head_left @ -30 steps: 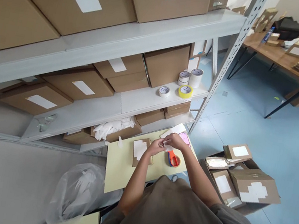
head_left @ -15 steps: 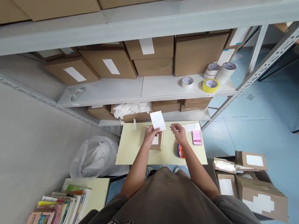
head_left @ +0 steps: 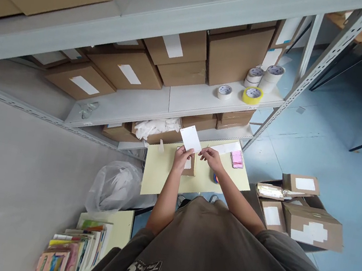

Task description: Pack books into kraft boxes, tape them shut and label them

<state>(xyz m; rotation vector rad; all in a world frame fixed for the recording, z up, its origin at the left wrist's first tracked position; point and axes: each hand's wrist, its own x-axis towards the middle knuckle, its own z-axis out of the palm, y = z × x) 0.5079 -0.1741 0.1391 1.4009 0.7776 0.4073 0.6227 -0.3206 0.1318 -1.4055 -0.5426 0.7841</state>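
Observation:
My left hand [head_left: 181, 159] grips a blank white label sheet [head_left: 190, 137] by its lower edge, above the pale yellow table [head_left: 156, 177]. The fingertips of my right hand [head_left: 212, 158] are pinched together at the sheet's lower right corner. Below the left hand lies a small cardboard box [head_left: 190, 172] with a white patch on top, partly covered by the hand. A blue and orange object [head_left: 216, 178] sits half hidden under my right forearm. Farther right on the table are a pink item [head_left: 237, 159], blurred out, and a white paper strip [head_left: 226, 148].
A metal rack [head_left: 151, 106] behind the table carries cardboard boxes [head_left: 239, 55] and tape rolls [head_left: 252, 95]. On the left stand a clear plastic bag [head_left: 112, 186] and a stack of books [head_left: 77, 247]. An open carton of boxes [head_left: 313, 227] is at right.
My right hand has moved left from beside the sheet to its lower right corner. The left hand still holds the sheet. The whole view has shifted slightly.

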